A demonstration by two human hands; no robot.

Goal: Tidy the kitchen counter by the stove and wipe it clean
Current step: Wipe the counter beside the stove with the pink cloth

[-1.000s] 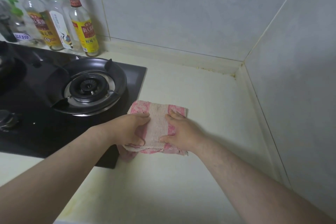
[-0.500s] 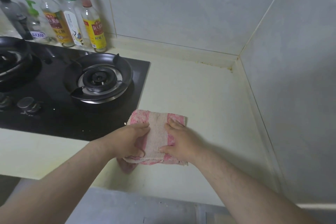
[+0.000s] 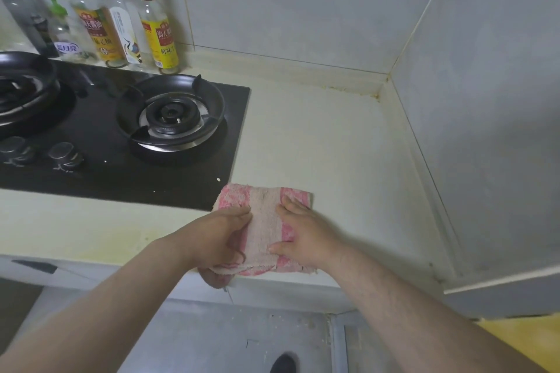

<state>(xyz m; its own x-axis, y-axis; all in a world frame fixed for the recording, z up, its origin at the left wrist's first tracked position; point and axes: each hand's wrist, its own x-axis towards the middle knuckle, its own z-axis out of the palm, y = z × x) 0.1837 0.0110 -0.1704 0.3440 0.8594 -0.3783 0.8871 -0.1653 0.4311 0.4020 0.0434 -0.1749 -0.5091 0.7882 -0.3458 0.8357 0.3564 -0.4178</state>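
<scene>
Pink cloth [image 3: 264,221] at worktop [image 3: 318,145] front edge, beside stove [image 3: 121,179]; left hand [image 3: 212,236] fingers curl round its edge, right hand [image 3: 306,236] fingers press flat on it.

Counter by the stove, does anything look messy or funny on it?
Yes. Yellowish grime sits in the back corner where the counter meets the wall, and pale crumbs lie on the black stove near its front right corner. The cloth overhangs the counter's front edge.
</scene>
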